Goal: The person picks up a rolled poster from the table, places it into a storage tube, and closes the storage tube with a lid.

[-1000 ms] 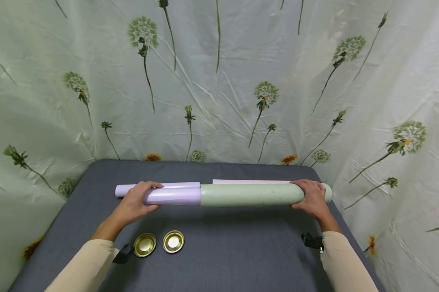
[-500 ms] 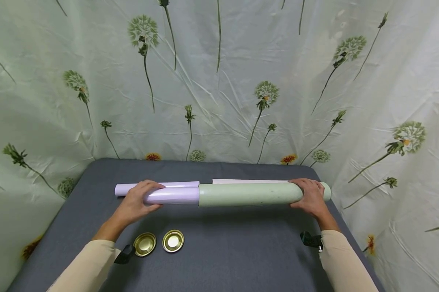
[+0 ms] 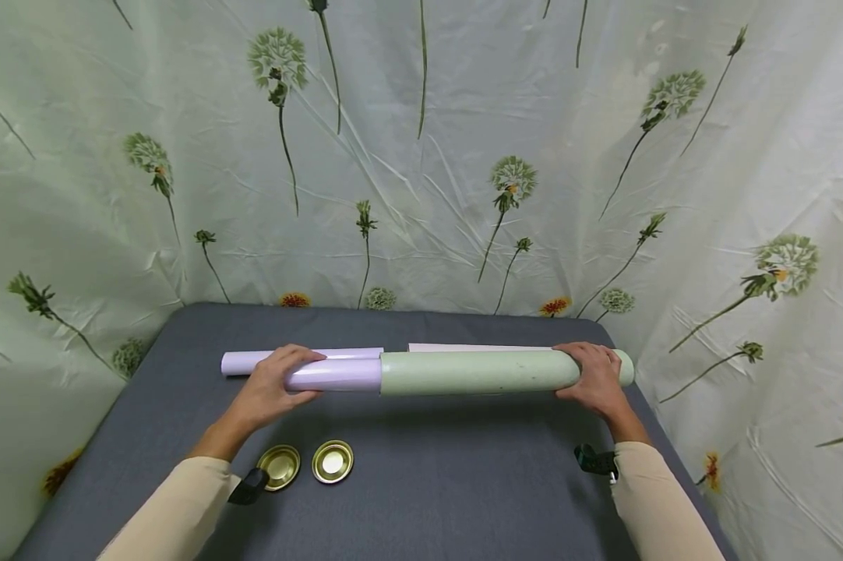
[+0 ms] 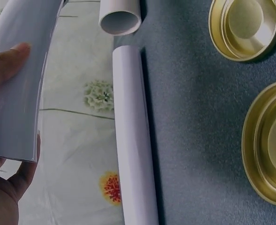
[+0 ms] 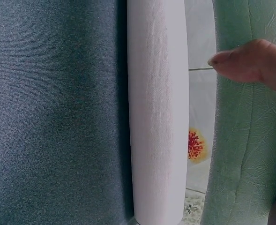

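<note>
My left hand (image 3: 273,389) grips a shiny lilac roll (image 3: 344,375) near its left end, thumb on one side and fingers on the other. The roll meets the left end of a thicker pale green tube (image 3: 474,372) and appears to run inside it. Around the tube's right part, my right hand (image 3: 593,378) holds on. Both pieces are level, raised above the grey table (image 3: 449,483). In the right wrist view, the thumb (image 5: 241,61) lies against the creased green surface. How far the roll reaches inside is hidden.
Behind the held pieces, another lilac roll (image 4: 133,136) and a whitish tube (image 5: 157,112) lie in line on the table. Two round gold metal lids (image 3: 278,467) sit nearer, by the left wrist. A flower-print curtain (image 3: 421,171) hangs behind and at the sides.
My left hand has moved slightly right with the lilac roll. The green tube has shifted a little left with my right hand, and less lilac shows between hand and tube.
</note>
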Available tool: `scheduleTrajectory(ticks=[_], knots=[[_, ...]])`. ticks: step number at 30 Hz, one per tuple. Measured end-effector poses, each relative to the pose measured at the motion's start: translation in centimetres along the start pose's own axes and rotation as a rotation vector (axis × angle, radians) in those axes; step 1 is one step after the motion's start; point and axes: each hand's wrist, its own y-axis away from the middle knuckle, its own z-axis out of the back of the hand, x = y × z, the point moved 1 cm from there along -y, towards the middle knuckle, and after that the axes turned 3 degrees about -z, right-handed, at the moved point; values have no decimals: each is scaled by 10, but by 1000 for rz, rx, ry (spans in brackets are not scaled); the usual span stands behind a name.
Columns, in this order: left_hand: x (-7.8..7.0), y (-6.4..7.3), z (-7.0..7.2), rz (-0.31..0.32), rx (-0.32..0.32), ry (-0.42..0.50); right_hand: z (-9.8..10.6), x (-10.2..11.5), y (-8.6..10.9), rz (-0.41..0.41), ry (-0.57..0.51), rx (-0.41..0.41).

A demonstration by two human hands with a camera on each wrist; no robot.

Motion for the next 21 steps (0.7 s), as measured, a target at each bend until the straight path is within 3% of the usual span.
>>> scheduleTrajectory(ticks=[10, 21], knots=[[-6, -4, -11, -7, 7, 26, -1, -2, 6, 10, -5, -19], [-6, -3, -24, -58, -87, 78, -4, 2, 2, -15, 2, 1]])
